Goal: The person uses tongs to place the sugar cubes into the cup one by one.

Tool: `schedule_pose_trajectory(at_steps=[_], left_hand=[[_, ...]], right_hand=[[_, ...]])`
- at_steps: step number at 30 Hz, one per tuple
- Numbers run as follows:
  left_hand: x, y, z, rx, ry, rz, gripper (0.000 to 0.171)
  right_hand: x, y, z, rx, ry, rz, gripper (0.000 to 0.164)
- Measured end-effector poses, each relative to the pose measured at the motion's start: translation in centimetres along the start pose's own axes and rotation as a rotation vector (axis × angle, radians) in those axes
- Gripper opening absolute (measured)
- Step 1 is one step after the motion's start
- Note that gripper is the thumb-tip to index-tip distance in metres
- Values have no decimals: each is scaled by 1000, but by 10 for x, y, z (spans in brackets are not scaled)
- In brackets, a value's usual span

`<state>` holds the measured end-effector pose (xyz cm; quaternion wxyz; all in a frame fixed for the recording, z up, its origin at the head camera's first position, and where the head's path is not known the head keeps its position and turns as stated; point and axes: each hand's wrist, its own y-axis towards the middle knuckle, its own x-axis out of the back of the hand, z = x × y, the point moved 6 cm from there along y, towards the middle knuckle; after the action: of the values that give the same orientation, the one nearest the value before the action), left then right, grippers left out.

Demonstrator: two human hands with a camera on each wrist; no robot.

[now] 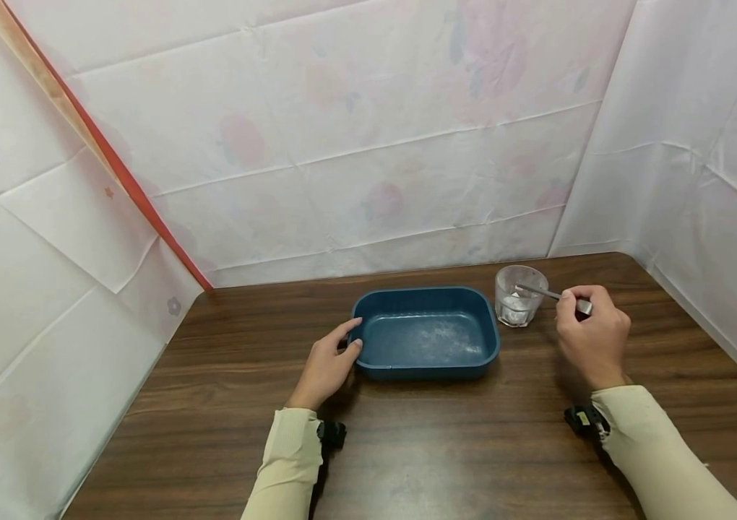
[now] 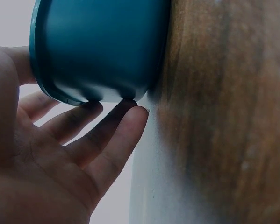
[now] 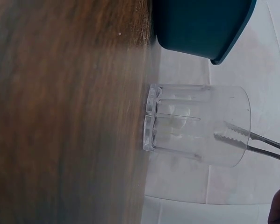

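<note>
A deep blue rectangular dish (image 1: 427, 368) with rounded corners stands on the table. My left hand (image 1: 328, 365) holds its left end, thumb and index finger at the rim. In the left wrist view, the other fingertips touch the outer wall (image 2: 107, 46). A clear drinking glass (image 1: 510, 289) stands upright just right of the dish, with whitish, see-through pieces (image 1: 515, 307) low inside. My right hand (image 1: 592, 332) pinches small metal tongs (image 3: 266, 153). Their two serrated tips reach inside the glass's mouth, apart from each other and above the pieces.
The brown wood-grain table (image 1: 225, 433) carries the dish and the glass. Pale printed sheeting (image 1: 375, 144) rises behind the table and along both sides, with a red strip (image 1: 141, 195) at the left. Each wrist wears a small black camera (image 1: 332, 435).
</note>
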<state>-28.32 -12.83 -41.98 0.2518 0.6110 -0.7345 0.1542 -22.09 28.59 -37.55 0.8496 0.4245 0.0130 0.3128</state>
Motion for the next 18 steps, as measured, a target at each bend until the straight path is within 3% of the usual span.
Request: schedule_pose_trajectory(at_steps=[18], left_hand=[[0, 2, 0, -15, 33, -9, 44]], right_hand=[[1, 0, 3, -6, 6, 1, 12]])
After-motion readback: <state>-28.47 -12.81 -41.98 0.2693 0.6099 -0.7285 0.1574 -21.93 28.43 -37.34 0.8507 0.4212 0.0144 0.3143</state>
